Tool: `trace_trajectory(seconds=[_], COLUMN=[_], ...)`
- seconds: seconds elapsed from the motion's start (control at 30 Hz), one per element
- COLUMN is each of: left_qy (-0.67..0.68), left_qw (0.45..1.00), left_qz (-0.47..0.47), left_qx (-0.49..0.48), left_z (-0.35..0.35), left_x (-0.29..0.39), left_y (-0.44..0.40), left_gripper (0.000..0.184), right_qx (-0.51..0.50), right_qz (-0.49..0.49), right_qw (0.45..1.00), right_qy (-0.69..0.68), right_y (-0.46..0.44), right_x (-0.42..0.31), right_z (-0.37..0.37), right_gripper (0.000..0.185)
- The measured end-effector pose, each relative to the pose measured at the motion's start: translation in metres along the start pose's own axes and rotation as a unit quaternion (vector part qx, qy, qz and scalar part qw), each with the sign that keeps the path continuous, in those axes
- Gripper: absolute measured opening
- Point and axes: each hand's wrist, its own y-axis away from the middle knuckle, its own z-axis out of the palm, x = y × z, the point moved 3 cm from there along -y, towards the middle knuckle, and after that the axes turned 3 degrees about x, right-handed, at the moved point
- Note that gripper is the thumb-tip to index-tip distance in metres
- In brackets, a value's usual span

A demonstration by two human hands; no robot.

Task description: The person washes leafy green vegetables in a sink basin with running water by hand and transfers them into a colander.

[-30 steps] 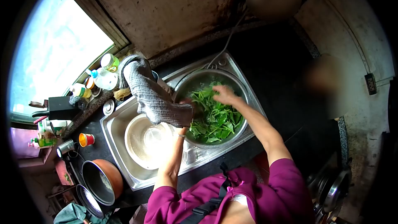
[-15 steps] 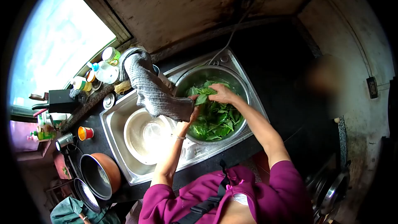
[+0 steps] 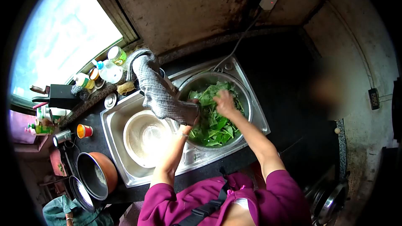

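Observation:
A round metal basin (image 3: 248,111) full of leafy greens (image 3: 220,132) stands in the right part of the sink. My right hand (image 3: 225,103) is over the leaves inside it, its fingers smeared by motion. At the basin's left side is my left hand (image 3: 196,117), with a bracelet on the wrist. A grey knitted cloth (image 3: 157,90), draped over something that rises behind the sink, hides much of that hand, including most of its fingers. Some leaves lie close to both hands.
A white strainer basket (image 3: 130,138) sits in the left bowl of the steel sink (image 3: 113,132). Left of it are a red cup (image 3: 85,131) and an orange-sided pot (image 3: 109,171). Bottles (image 3: 111,73) and a knife block (image 3: 63,99) line the window ledge.
My right hand has moved slightly down and right of the bunch of leaves both hands were at, and is now blurred. My left hand has shifted slightly lower behind the cloth.

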Motion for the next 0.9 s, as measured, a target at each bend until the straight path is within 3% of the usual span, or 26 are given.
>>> trace_trajectory(seconds=[0.03, 0.07, 0.13, 0.17, 0.2, 0.27, 0.33, 0.4, 0.43, 0.47, 0.5, 0.57, 0.67, 0.7, 0.73, 0.8, 0.87, 0.9], left_qy=[-0.096, -0.190, -0.207, -0.082, 0.044, -0.057, -0.127, -0.169, -0.211, -0.143, -0.169, -0.184, -0.134, 0.034, 0.202, 0.144, 0.117, 0.168], left_qw=[0.990, 0.962, 0.964, 0.986, 0.990, 0.996, 0.980, 0.975, 0.969, 0.973, 0.965, 0.963, 0.984, 0.983, 0.947, 0.967, 0.985, 0.980], left_qz=[-0.042, -0.084, -0.032, -0.063, -0.095, 0.003, -0.010, -0.016, -0.019, -0.072, -0.096, -0.112, -0.049, -0.121, -0.190, -0.178, -0.116, -0.104], left_qx=[-0.090, -0.177, -0.163, -0.130, -0.096, -0.062, -0.156, -0.141, -0.129, -0.169, -0.175, -0.161, -0.103, -0.134, -0.161, -0.108, -0.052, -0.022], left_z=[0.011, 0.017, 0.009, -0.001, -0.012, -0.040, -0.036, -0.037, -0.038, -0.019, -0.006, 0.026, 0.020, 0.019, 0.017, -0.010, -0.010, -0.016], left_x=[0.009, 0.013, 0.011, 0.000, 0.007, 0.045, 0.030, 0.052, 0.060, 0.031, 0.021, -0.023, -0.016, -0.014, -0.008, 0.054, 0.059, 0.079], left_y=[0.002, 0.005, 0.009, 0.006, -0.001, -0.021, -0.027, -0.038, -0.043, -0.035, -0.028, -0.005, -0.005, -0.007, -0.007, -0.036, -0.041, -0.056], left_gripper=[0.035, 0.031, 0.027, 0.026, 0.026, 0.029, 0.053, 0.061, 0.070, 0.081, 0.080, 0.081, 0.070, 0.061, 0.052, 0.056, 0.055, 0.053], right_qx=[-0.026, 0.049, -0.241, -0.233, -0.147, -0.183, -0.171, -0.158, -0.174, -0.190, -0.253, -0.240, -0.192, -0.195, -0.199, -0.078, -0.032, -0.023], right_qz=[-0.089, -0.176, -0.133, -0.085, -0.102, -0.093, -0.096, -0.109, -0.050, 0.009, 0.084, 0.067, 0.027, 0.013, 0.000, -0.021, -0.048, -0.053], right_qw=[0.996, 0.983, 0.955, 0.954, 0.965, 0.953, 0.969, 0.979, 0.980, 0.978, 0.961, 0.958, 0.946, 0.940, 0.934, 0.943, 0.939, 0.934], right_qy=[-0.012, -0.015, -0.111, -0.169, -0.192, -0.222, -0.150, -0.076, -0.081, -0.085, -0.079, -0.144, -0.259, -0.278, -0.298, -0.323, -0.338, -0.353], right_y=[0.009, 0.025, 0.001, -0.005, -0.012, -0.021, -0.030, -0.037, -0.040, -0.041, -0.041, -0.035, -0.033, -0.034, -0.030, -0.028, -0.031, -0.033], right_x=[0.000, -0.006, -0.007, 0.004, 0.010, 0.007, 0.003, -0.002, -0.003, -0.005, -0.015, -0.009, -0.009, -0.014, -0.017, -0.017, -0.017, -0.026], right_z=[0.023, 0.028, -0.021, -0.025, -0.035, -0.058, -0.060, -0.055, -0.046, -0.039, -0.028, 0.014, 0.003, -0.020, -0.034, -0.067, -0.081, -0.112], right_gripper=[0.044, 0.040, 0.038, 0.040, 0.048, 0.069, 0.077, 0.086, 0.089, 0.092, 0.090, 0.080, 0.065, 0.063, 0.060, 0.054, 0.048, 0.047])
